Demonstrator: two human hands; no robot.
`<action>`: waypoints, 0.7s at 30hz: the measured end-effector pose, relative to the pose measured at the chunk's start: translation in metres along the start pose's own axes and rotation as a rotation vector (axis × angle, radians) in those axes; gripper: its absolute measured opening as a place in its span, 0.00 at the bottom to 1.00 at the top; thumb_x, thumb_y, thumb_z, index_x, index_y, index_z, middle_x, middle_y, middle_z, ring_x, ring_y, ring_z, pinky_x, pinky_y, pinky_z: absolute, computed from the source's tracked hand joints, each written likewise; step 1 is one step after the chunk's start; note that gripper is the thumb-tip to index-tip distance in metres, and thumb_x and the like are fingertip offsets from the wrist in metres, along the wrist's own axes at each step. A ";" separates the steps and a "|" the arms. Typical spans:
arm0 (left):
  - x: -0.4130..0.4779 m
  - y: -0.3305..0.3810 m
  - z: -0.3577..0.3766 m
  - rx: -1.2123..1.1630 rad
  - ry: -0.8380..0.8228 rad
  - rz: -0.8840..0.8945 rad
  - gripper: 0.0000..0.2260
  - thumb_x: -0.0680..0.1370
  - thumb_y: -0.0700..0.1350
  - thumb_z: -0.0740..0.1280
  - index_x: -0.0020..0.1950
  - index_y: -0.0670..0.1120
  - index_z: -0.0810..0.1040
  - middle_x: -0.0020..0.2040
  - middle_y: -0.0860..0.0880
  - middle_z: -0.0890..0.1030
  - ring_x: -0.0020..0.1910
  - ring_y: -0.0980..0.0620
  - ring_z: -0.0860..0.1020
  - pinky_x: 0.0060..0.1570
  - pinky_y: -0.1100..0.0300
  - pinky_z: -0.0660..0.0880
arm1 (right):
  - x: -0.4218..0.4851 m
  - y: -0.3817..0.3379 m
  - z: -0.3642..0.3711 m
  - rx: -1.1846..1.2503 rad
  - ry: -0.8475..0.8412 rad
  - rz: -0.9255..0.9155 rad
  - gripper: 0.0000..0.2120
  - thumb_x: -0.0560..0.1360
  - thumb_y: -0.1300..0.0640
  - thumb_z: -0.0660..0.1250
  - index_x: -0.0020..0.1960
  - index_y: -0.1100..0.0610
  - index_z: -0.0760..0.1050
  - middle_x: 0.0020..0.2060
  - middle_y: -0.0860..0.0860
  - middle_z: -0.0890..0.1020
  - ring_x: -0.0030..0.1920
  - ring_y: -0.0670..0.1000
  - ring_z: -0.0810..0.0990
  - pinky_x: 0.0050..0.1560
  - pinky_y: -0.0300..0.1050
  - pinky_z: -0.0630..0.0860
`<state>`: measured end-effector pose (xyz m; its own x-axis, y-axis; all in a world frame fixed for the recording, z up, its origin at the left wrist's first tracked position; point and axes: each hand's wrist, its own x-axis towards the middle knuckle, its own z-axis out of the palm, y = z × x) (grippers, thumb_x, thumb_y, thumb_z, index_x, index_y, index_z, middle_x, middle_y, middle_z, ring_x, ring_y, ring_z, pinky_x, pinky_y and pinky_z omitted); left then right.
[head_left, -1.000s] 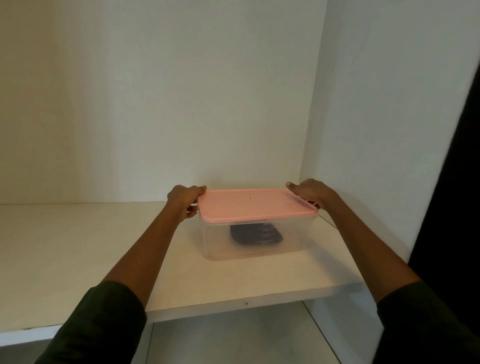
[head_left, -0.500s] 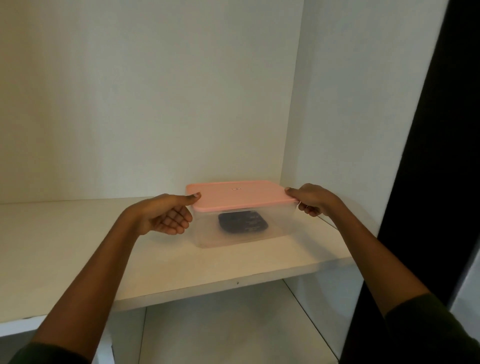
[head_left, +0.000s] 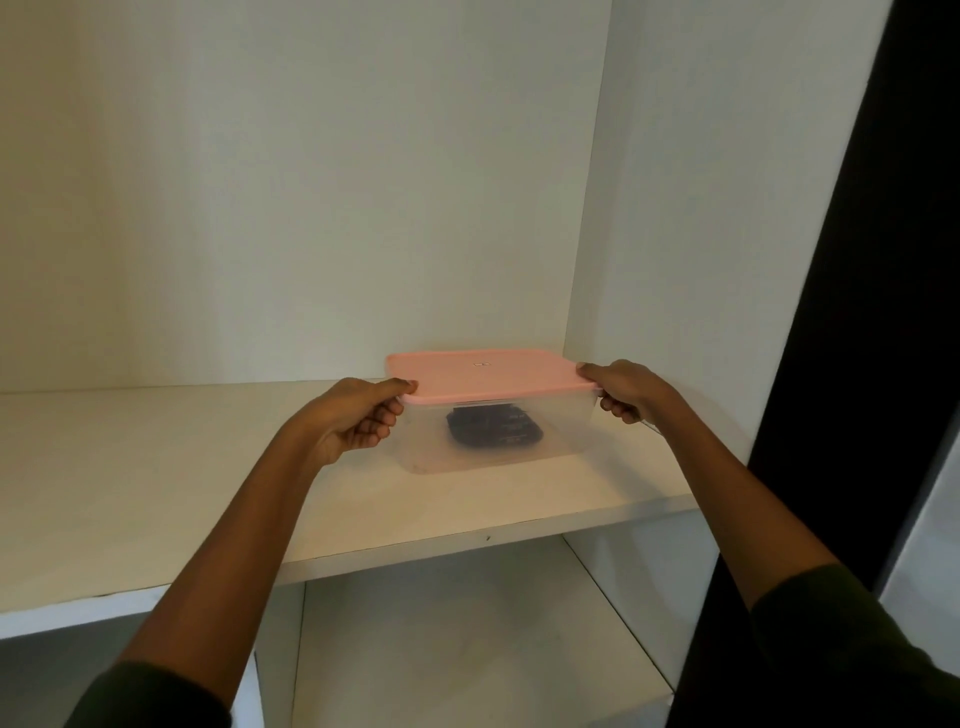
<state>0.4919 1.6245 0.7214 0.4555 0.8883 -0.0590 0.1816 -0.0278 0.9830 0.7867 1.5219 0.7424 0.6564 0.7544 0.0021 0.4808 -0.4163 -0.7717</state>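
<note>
A clear plastic container (head_left: 563, 434) with a pink lid (head_left: 483, 374) stands on the white shelf (head_left: 156, 467) close to the right wall. A dark object (head_left: 493, 428) lies inside it, seen through the wall. My left hand (head_left: 353, 421) grips the lid's near left corner, thumb on top and fingers curled under the rim. On the opposite side my right hand (head_left: 631, 389) grips the lid's right edge the same way.
The shelf runs wide to the left of the container. White back wall and right side panel (head_left: 675, 260) enclose the corner. A lower shelf (head_left: 467, 649) shows below. A dark vertical edge (head_left: 857, 312) stands at the right.
My left hand, which hung loosely beside the container's left corner half a second ago, has closed on the lid's corner. My right hand has kept its hold. The view has shifted a little.
</note>
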 end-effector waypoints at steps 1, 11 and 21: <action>0.000 -0.001 0.001 -0.005 0.010 0.005 0.13 0.75 0.51 0.68 0.35 0.43 0.76 0.22 0.51 0.75 0.20 0.57 0.71 0.22 0.67 0.71 | -0.001 0.001 0.001 0.002 0.012 -0.006 0.19 0.78 0.45 0.59 0.37 0.60 0.67 0.29 0.53 0.71 0.26 0.48 0.65 0.26 0.38 0.62; 0.001 -0.006 0.004 -0.032 0.000 0.007 0.14 0.77 0.52 0.64 0.37 0.43 0.73 0.32 0.47 0.73 0.29 0.52 0.70 0.31 0.63 0.71 | -0.003 0.005 0.009 0.100 0.092 -0.028 0.19 0.78 0.47 0.59 0.36 0.59 0.66 0.29 0.53 0.70 0.26 0.48 0.63 0.27 0.39 0.61; 0.005 -0.007 0.004 -0.032 -0.012 0.025 0.14 0.77 0.52 0.65 0.37 0.43 0.73 0.32 0.46 0.73 0.29 0.51 0.70 0.31 0.62 0.71 | -0.002 0.009 0.015 0.179 0.120 -0.022 0.19 0.78 0.47 0.59 0.36 0.60 0.65 0.29 0.53 0.69 0.26 0.48 0.63 0.27 0.39 0.60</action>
<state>0.4964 1.6269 0.7140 0.4701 0.8819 -0.0364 0.1418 -0.0347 0.9893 0.7815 1.5245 0.7258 0.7163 0.6923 0.0875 0.3918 -0.2953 -0.8714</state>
